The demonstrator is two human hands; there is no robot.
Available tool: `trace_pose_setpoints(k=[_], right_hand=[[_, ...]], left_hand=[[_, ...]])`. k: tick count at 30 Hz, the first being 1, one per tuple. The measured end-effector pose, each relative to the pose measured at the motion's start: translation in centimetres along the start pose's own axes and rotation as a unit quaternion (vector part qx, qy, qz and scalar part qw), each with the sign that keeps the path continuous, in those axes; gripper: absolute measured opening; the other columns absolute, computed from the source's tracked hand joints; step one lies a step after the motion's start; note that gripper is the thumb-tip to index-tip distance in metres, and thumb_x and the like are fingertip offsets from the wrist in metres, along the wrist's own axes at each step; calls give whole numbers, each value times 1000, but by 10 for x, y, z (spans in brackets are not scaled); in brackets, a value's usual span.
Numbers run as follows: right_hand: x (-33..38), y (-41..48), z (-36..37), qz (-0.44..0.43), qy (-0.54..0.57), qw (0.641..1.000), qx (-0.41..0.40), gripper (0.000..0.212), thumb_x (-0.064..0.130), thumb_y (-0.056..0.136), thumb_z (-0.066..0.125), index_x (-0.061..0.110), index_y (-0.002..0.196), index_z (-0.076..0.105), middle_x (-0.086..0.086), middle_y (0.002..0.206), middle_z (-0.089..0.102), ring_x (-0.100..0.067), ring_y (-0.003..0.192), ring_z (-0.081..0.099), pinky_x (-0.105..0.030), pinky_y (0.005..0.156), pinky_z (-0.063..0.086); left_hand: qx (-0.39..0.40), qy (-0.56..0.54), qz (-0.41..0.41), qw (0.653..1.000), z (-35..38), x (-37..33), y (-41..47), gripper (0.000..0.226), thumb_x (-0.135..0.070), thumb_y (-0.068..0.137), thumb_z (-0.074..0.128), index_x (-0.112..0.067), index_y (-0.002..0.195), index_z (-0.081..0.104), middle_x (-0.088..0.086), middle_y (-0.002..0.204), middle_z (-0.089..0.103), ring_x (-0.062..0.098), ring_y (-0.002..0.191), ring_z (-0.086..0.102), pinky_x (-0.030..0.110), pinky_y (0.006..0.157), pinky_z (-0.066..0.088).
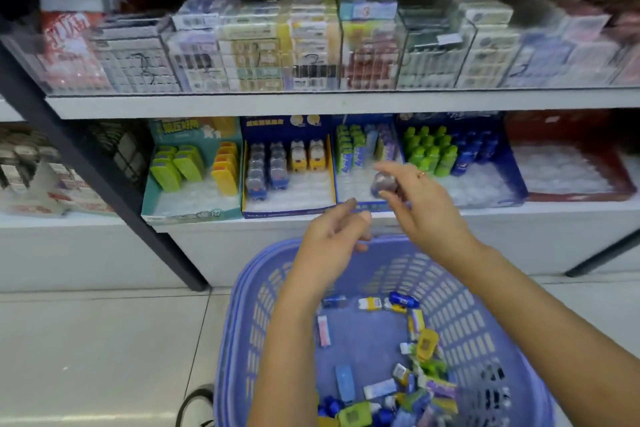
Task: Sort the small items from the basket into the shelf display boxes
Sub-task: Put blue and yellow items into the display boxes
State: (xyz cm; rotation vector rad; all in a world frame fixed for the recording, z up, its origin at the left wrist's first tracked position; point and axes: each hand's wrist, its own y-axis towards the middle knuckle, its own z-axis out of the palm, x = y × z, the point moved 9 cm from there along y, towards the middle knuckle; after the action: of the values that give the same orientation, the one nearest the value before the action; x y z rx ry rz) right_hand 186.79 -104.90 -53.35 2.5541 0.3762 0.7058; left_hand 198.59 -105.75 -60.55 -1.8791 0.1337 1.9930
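Right hand beyond the basket's far rim, pinching a small purplish item before the display boxes, left hand over that rim, loosely curled, holding nothing, small items inside the basket

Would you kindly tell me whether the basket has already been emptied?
No, many small items lie in the basket, while the right hand holds one purplish item.
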Motion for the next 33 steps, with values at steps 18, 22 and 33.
trace_pose_setpoints(k=[18, 22, 33], right_hand=[[-144, -1, -62, 197, 115, 967, -113, 22, 8, 84, 66, 11, 105, 60, 5, 91, 61, 6, 76, 56, -2, 70, 40], [-112, 27, -34, 163, 155, 970, -92, 24, 6, 82, 67, 9, 105, 62, -1, 93, 61, -5, 77, 57, -8, 72, 46], [10, 91, 111, 42, 170, 977, 123, 20, 5, 81, 69, 3, 100, 61, -13, 97, 66, -24, 88, 61, -39, 80, 51]], left_hand=[[35, 546, 133, 826, 57, 12, 61, 65, -24, 97, 50, -13, 151, 17, 2, 159, 13, 16, 146, 8, 25, 117, 4], [-78, 510, 171, 839, 26, -16, 49, 59, -20, 95, 53, -10, 147, 29, 6, 155, 24, 20, 143, 17, 33, 118, 18], [-207, 539, 45, 815, -62, 25, 21, 67, -21, 93, 55, -1, 147, 23, 14, 155, 24, 26, 145, 13, 36, 118, 16]])
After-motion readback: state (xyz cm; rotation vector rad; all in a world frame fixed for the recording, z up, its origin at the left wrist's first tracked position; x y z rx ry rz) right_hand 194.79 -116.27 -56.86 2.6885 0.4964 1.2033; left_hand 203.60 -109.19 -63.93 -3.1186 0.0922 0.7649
